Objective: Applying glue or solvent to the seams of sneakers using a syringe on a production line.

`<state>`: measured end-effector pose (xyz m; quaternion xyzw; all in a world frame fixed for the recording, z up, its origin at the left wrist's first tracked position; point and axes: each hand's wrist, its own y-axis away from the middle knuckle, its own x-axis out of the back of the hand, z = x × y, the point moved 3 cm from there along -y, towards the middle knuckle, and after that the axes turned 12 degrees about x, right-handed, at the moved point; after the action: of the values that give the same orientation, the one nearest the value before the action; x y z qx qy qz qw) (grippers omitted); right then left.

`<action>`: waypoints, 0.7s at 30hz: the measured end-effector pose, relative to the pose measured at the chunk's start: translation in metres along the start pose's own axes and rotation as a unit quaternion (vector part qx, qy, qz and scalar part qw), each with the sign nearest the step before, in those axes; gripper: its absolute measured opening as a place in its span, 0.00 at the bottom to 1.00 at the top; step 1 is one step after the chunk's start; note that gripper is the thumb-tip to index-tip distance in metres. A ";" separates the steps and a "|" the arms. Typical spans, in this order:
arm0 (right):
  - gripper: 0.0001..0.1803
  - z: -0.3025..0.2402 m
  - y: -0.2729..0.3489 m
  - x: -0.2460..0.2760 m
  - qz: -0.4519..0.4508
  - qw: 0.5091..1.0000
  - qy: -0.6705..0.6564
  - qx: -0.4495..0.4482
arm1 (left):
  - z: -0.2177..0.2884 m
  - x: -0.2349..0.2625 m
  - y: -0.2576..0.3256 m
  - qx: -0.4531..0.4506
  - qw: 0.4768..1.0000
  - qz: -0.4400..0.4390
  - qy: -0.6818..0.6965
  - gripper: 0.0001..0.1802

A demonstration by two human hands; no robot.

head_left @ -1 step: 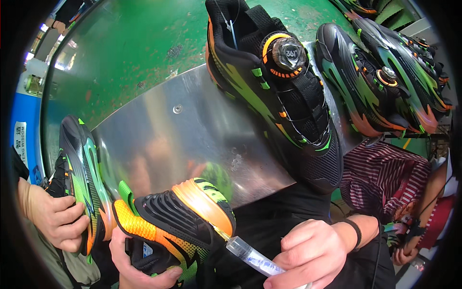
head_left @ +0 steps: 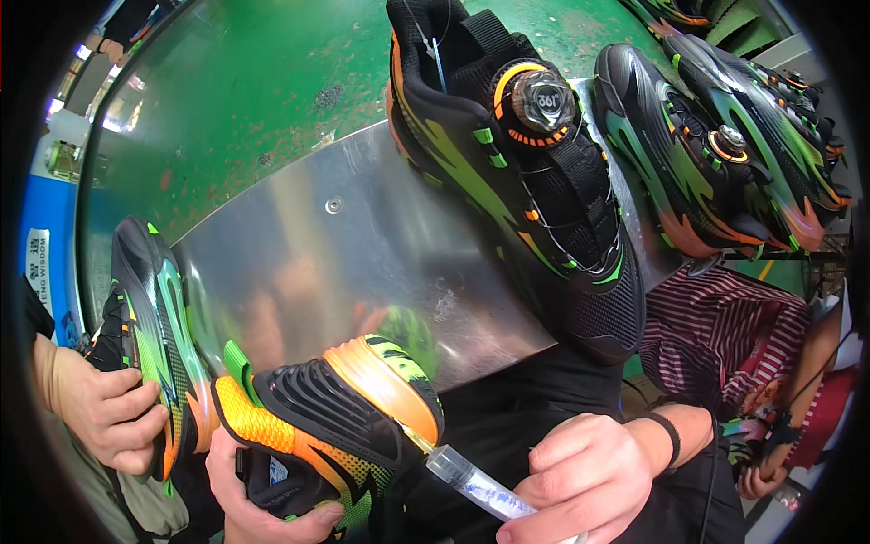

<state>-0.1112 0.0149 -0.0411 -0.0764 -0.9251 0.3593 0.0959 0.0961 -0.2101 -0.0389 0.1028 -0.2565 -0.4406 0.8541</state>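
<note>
My left hand (head_left: 237, 503) grips a black, orange and green sports shoe (head_left: 308, 408) around its collar, with the orange sole heel turned up and away from me. My right hand (head_left: 580, 476) is closed around a clear syringe (head_left: 476, 485). The syringe's thin tip meets the shoe at the seam between the upper and the orange sole, near the heel. A green pull loop (head_left: 237, 363) sticks up from the shoe. A dark bracelet circles my right wrist.
A large black shoe with a dial (head_left: 535, 172) stands on the metal plate (head_left: 362, 263) ahead. More shoes (head_left: 675, 150) line the right. At left, a co-worker's hand (head_left: 109, 412) holds another shoe (head_left: 149, 317). A person in striped cloth (head_left: 725, 335) is at right.
</note>
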 end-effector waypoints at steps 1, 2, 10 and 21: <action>0.25 -0.001 0.002 0.001 -0.072 0.996 0.007 -0.042 | 0.001 0.000 0.000 0.005 1.000 0.005 -0.002 0.63; 0.25 0.000 -0.003 -0.002 -0.073 0.996 0.007 -0.042 | 0.002 -0.001 0.001 0.010 1.000 0.010 -0.003 0.62; 0.21 -0.004 -0.014 -0.014 0.054 0.998 0.005 0.016 | 0.005 0.001 0.000 0.014 1.000 -0.001 -0.017 0.61; 0.19 -0.013 -0.011 -0.010 0.041 0.999 0.030 0.013 | -0.003 -0.003 0.008 -0.014 0.999 0.010 -0.031 0.62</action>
<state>-0.0995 0.0131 -0.0258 -0.1243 -0.9133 0.3721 0.1100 0.1021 -0.2031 -0.0388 0.0747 -0.2773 -0.4389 0.8514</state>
